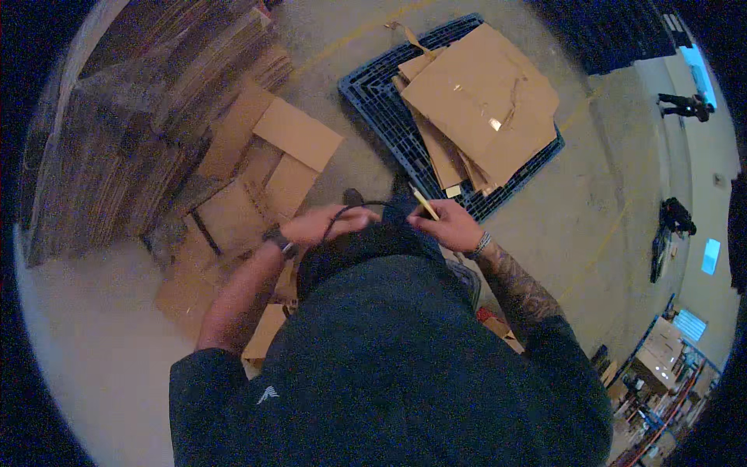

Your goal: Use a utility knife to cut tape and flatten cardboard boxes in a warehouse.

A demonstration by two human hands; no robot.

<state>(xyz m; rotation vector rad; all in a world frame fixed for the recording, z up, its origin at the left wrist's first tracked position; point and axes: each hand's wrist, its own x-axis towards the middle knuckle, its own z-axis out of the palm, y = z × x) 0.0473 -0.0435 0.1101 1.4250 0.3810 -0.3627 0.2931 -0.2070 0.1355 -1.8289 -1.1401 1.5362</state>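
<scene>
From the head view, we see our right hand (451, 227) pinching a slim yellow tool (426, 205) at the front of the waist. Its long axis runs away from us and slightly left, the narrow dark end pointing toward the blue pallet (372, 100). The right hand is the nearer one, already on the tool; our left hand (327, 226) sits across the body, fingers bent beside a black cord (381, 203) that arcs between the hands. We cannot tell whether those fingers grip it. Ahead and right, flat cardboard sheets (478, 105) lie on the pallet, its near corner just beyond the right hand. An opened cardboard box (296, 136) bounds the left side, near the left hand. The widest room is rightward, over grey floor (576, 226) past the right forearm.
</scene>
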